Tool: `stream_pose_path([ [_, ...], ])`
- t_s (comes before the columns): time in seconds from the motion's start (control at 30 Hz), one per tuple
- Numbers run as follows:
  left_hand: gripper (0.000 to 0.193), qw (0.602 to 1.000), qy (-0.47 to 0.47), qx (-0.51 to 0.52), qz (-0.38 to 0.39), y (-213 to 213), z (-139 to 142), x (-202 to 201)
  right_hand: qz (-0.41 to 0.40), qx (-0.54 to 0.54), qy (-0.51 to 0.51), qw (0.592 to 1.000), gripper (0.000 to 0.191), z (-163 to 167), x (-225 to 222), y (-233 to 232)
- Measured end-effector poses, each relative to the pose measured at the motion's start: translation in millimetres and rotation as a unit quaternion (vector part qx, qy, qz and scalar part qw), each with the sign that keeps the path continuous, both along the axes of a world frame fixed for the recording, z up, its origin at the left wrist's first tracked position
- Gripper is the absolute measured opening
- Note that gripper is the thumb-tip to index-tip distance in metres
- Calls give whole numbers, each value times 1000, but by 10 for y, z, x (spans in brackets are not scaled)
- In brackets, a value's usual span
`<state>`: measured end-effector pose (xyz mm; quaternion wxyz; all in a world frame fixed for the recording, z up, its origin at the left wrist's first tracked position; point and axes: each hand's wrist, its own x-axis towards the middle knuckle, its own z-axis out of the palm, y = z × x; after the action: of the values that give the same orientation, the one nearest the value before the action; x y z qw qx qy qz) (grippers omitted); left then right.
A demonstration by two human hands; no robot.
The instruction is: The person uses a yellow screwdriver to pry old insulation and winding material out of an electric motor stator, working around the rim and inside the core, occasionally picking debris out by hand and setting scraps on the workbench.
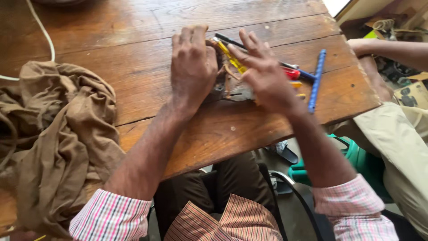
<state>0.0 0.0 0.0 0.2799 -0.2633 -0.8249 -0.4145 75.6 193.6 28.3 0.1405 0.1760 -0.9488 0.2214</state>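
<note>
I have both hands down on a worn wooden table point(133, 40), working over a small rusty metal part point(227, 87) that lies near the table's front edge, between my palms. My left hand point(192, 67) is clamped over the left end of the part, fingers curled down tight around it so that end is hidden. My right hand point(263, 73) lies against the right side of the part with the fingers spread and nearly straight, pressing flat rather than gripping; I can't tell whether the thumb has hold of anything beneath the palm.

A yellow-handled tool point(232, 57) runs diagonally under my right fingers, touching the part. Just beyond it lies a blue T-shaped handle tool point(317, 78), with something red point(292, 73) beside it, partly covered by my hand.

A crumpled brown cloth point(53, 134) is heaped on the left of the table, well apart from the work, and a white cord point(42, 31) curves past it. At the right edge, another person's hand point(359, 44) rests at the table corner. A green plastic container point(356, 156) sits on the floor below.
</note>
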Motion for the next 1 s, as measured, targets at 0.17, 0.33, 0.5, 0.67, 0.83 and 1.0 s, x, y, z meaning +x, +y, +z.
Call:
stream_pose_path([
  [0.17,50,999,19,-26,20,-553,412,4,-15,-274,-87,958,57,579,-285,-617],
  [0.33,44,997,32,-32,67,-443,98,-186,-40,-199,-9,979,63,4,-672,-778],
  [0.5,30,996,-81,-10,45,-627,137,-356,-56,-88,66,992,47,144,-761,-1020],
  [0.67,27,992,-125,6,29,-416,-56,-547,-48,-111,74,990,32,40,-894,-889],
  [0.83,26,989,-112,15,92,-640,114,-787,-47,-116,133,983,26,348,-1163,-1305],
  [1.0,28,993,-57,11,102,-962,179,-1119,-90,-129,105,982,30,391,-1429,-1550],
])
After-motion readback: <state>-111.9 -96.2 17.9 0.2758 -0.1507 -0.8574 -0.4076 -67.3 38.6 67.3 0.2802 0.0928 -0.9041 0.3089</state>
